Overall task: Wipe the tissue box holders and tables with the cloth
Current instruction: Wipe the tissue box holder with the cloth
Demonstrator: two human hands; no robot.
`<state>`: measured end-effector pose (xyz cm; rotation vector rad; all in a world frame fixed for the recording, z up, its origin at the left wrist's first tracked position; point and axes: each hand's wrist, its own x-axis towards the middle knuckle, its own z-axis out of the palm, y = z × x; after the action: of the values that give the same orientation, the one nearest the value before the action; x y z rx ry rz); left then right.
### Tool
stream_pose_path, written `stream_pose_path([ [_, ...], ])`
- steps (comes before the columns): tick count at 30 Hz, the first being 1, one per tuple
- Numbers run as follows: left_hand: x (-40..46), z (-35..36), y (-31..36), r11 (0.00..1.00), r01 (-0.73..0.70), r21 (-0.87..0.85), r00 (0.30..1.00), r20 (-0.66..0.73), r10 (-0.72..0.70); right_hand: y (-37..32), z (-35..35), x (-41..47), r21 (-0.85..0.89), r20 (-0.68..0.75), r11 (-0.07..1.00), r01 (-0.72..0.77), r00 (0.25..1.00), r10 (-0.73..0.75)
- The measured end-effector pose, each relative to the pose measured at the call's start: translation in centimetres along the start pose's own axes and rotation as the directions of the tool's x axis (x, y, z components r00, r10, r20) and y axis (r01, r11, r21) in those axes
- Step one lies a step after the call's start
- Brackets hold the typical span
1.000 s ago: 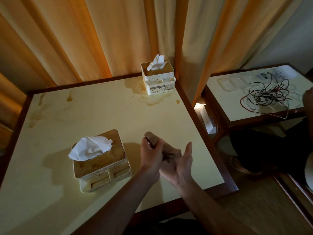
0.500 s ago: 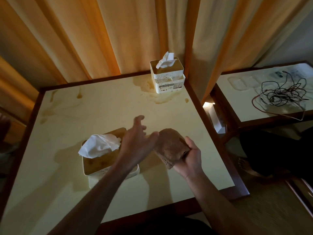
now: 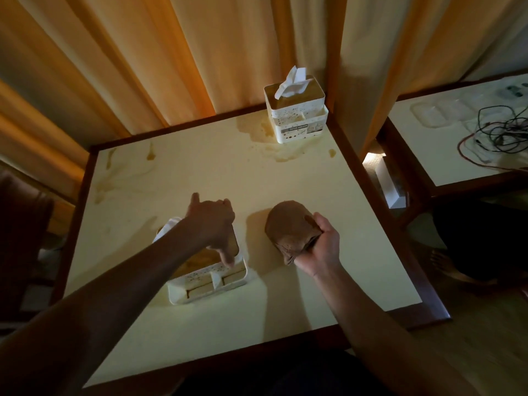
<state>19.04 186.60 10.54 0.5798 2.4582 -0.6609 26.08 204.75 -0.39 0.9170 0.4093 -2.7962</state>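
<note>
Gripping holder, right hand clutching cloth

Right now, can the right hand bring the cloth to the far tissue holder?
Probably yes: the right hand grips the cloth, and bare table lies between it and the far tissue holder.

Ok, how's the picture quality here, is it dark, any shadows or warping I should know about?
Head view: dim, warm light. The right hand with the cloth throws a shadow on the table; the left hand darkens the near tissue box holder. Wide-angle warping bends the table edges and curtains.
</note>
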Motion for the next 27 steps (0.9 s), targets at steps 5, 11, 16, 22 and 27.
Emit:
stream_pose_path([
  [5, 0.5, 1.3, -2.3, 0.918, -0.331, 0.217, 0.938, -0.033, 0.346, -0.2, -0.4, -0.1, 0.021, -0.004, 1.0, -0.005, 1.0, 0.005],
  [11, 0.5, 1.4, -2.9, 0.955, -0.295, 0.009, 0.937, -0.193, 0.291, -0.5, -0.9, -0.1, 0.05, -0.009, 0.999, 0.001, 1.0, 0.0],
  [16, 1.6, 1.7, -3.3, 0.974, 0.08, -0.212, 0.987, -0.12, -0.107, -0.1, -1.2, -0.6, 0.036, -0.002, 0.999, -0.011, 1.0, 0.011],
  [22, 1.8, 2.5, -3.5, 0.971, 0.048, -0.235, 0.999, 0.003, -0.049, -0.2, -1.1, -0.5, 0.018, -0.029, 1.0, 0.0, 1.0, 0.001],
  [27, 1.1, 3.4, -4.3, 0.979, -0.109, -0.172, 0.992, -0.074, 0.098, 0.3, -0.8, 0.0, -0.088, -0.084, 0.995, 0.056, 0.994, -0.063],
])
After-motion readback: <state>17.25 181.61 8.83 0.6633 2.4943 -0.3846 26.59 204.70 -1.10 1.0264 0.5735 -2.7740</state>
